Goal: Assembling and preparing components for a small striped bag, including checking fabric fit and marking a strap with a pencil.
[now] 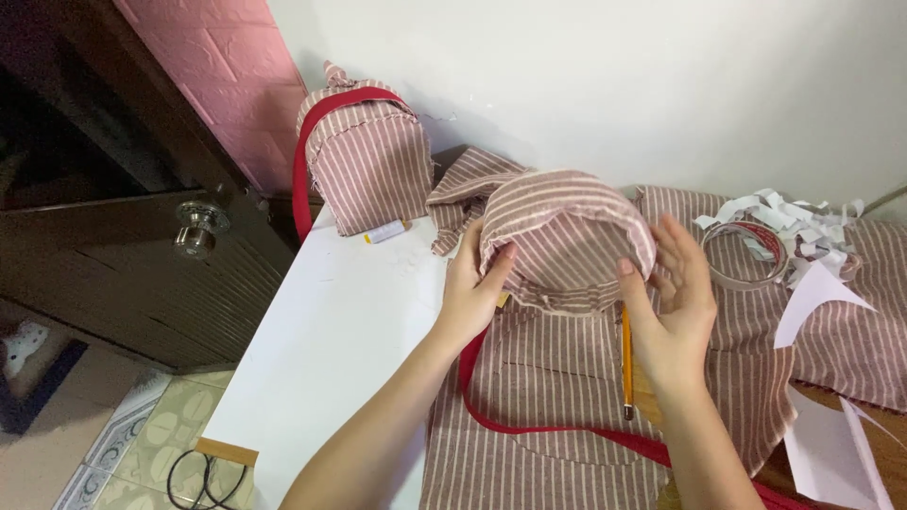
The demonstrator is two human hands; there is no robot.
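Striped fabric cylinder (567,236) between 2 hands

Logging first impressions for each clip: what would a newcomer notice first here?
First, the two hands at centre: the left hand and right hand cup a round striped fabric piece, with a pencil under the right one. Behind, against the wall, stands a striped fabric bag with red trim; shredded paper strips lie at right.

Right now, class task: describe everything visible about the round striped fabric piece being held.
The round striped fabric piece is dusty-pink cloth with thin white stripes, shaped like a shallow cap with a gathered edge. It is held tilted above the table; the left hand grips its left rim and the right hand cups its right side.
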